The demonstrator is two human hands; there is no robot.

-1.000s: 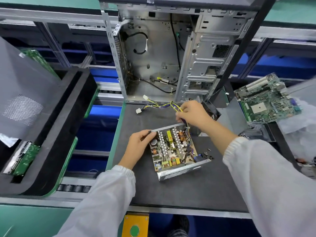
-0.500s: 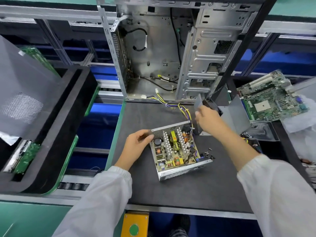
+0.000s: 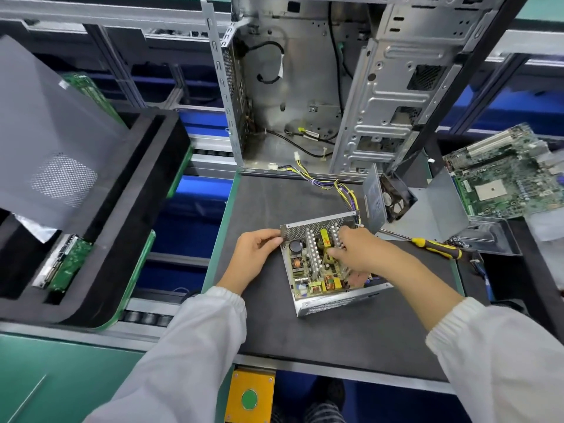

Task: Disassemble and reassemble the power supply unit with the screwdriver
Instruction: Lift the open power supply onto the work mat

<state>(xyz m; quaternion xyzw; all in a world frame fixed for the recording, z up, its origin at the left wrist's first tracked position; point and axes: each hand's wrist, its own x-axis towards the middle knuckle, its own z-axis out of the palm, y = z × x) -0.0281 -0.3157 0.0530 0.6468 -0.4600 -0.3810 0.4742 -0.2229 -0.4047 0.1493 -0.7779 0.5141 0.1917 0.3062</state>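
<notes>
The left hand [image 3: 251, 257] pinches the perforated left wall of the open power supply unit [image 3: 328, 264] on the black mat [image 3: 262, 325]. The right hand [image 3: 358, 251] curls its fingers down onto the unit's circuit board; whether they grip anything I cannot tell. Right of those fingers, apart, lies the screwdriver [image 3: 427, 244].

Both arms in loose white long sleeves, elastic gathered cuffs at wrists; left grip [image 3: 255, 260] and right grip [image 3: 363, 254] bare, ungloved.

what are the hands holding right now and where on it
The left hand pinches the far-left corner of the open silver power supply case. The right hand reaches into its green circuit board; whether it grips anything cannot be told.
</notes>
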